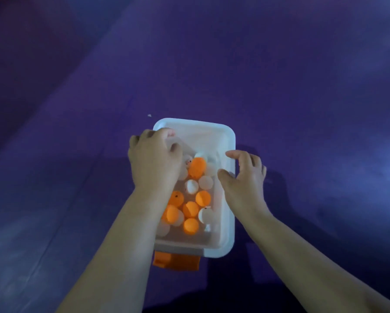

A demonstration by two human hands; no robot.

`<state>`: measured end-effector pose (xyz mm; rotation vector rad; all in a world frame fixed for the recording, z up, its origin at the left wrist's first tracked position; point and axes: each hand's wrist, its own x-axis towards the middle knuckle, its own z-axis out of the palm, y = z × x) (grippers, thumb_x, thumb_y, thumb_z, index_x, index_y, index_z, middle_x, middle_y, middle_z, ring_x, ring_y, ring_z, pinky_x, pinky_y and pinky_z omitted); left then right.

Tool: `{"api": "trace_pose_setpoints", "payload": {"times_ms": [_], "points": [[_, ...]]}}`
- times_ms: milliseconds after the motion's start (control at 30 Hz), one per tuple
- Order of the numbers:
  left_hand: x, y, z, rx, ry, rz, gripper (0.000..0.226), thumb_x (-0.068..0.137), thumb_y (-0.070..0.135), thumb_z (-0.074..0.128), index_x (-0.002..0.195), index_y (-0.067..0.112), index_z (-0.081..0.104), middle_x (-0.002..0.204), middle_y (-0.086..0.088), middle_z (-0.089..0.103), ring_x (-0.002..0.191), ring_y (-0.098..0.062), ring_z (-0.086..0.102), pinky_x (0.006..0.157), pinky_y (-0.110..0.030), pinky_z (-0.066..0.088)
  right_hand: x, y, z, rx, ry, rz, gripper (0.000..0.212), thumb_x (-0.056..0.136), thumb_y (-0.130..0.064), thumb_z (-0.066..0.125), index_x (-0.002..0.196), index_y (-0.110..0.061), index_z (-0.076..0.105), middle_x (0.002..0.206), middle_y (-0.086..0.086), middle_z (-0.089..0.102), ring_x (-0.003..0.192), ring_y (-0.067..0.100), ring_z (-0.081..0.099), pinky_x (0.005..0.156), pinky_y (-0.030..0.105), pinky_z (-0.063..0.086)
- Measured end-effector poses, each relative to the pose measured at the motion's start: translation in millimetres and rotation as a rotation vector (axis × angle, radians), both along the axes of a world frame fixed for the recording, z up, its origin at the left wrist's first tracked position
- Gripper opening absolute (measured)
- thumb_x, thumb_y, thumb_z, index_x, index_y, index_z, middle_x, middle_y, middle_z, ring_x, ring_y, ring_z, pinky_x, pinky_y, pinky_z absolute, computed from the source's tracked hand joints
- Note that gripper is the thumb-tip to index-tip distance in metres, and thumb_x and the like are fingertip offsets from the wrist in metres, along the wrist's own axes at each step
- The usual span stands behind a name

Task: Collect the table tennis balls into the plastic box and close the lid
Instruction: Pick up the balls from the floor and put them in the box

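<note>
A white-rimmed plastic box [231, 222] sits on a purple surface, long side pointing away from me. Several orange table tennis balls [197, 167] and white ones [192, 186] lie inside and look slightly hazy, as if seen through a clear lid resting on top. My left hand [154, 159] lies over the box's left side, fingers curled onto the far left corner of the rim. My right hand [246, 175] hovers at the right rim with fingers spread, thumb and index fingertip touching the edge. An orange latch [177, 260] hangs at the near end.
The purple cloth surface [302, 98] spreads all around the box, with a fold line running along the left. A tiny white speck [149, 115] lies just beyond the far left corner of the box. I see no loose balls outside the box.
</note>
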<state>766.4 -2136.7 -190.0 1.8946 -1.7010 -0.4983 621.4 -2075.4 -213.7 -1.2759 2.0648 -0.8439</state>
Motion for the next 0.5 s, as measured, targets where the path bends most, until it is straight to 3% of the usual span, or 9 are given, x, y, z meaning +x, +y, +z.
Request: {"api": "trace_pose_setpoints", "payload": {"times_ms": [67,133,267,367,433,500], "points": [[3,-9,-10,0.026,-0.176,0.039,0.044,0.087,0.017,0.057,0.13,0.023,0.053,0.124,-0.009,0.055,0.114,-0.031,0.043,0.091,-0.041,0.038,1,-3,-10,0.038,-0.016,0.024,0.045,0.087,-0.013,0.056,0.125,-0.035,0.045,0.12,-0.013,0.033,0.1,0.005,0.041,0.07,0.01,0.033],[3,-17,-20,0.132,-0.192,0.051,0.055,0.087,0.015,0.057,0.138,0.023,0.041,0.132,-0.011,0.046,0.121,-0.033,0.039,0.093,-0.043,0.038,4,-6,-17,0.081,-0.046,0.027,0.043,0.089,-0.01,0.051,0.122,-0.037,0.045,0.117,-0.012,0.034,0.086,0.006,0.05,0.062,0.012,0.038],[3,-25,-30,0.188,-0.135,0.035,0.058,0.089,0.007,0.05,0.142,0.025,0.035,0.131,-0.01,0.044,0.119,-0.03,0.043,0.084,-0.041,0.043,4,-9,-20,0.109,0.069,0.011,0.042,0.091,-0.005,0.049,0.12,-0.036,0.047,0.11,-0.012,0.036,0.078,0.002,0.05,0.055,0.008,0.041],[9,-9,-24,0.151,-0.194,0.069,0.067,0.088,0.002,0.052,0.146,0.023,0.027,0.125,-0.012,0.051,0.111,-0.031,0.05,0.077,-0.041,0.046,8,-9,-15,0.151,0.2,-0.003,0.048,0.093,-0.011,0.048,0.131,-0.038,0.04,0.108,-0.011,0.037,0.07,0.005,0.05,0.052,0.01,0.043],[15,11,-18,0.22,-0.241,0.095,0.066,0.087,0.002,0.054,0.146,0.017,0.029,0.122,-0.013,0.054,0.11,-0.032,0.051,0.078,-0.042,0.047,12,-6,-6,0.194,0.282,-0.027,0.056,0.094,-0.018,0.046,0.141,-0.041,0.025,0.106,-0.012,0.034,0.065,0.007,0.049,0.054,0.018,0.048],[19,29,-12,0.327,-0.215,0.1,0.053,0.086,0.001,0.054,0.137,0.008,0.042,0.12,-0.016,0.056,0.11,-0.034,0.05,0.078,-0.043,0.046,15,-1,6,0.28,0.246,-0.088,0.06,0.094,-0.021,0.046,0.144,-0.039,0.017,0.114,-0.01,0.041,0.069,0.008,0.05,0.057,0.025,0.047]]}}
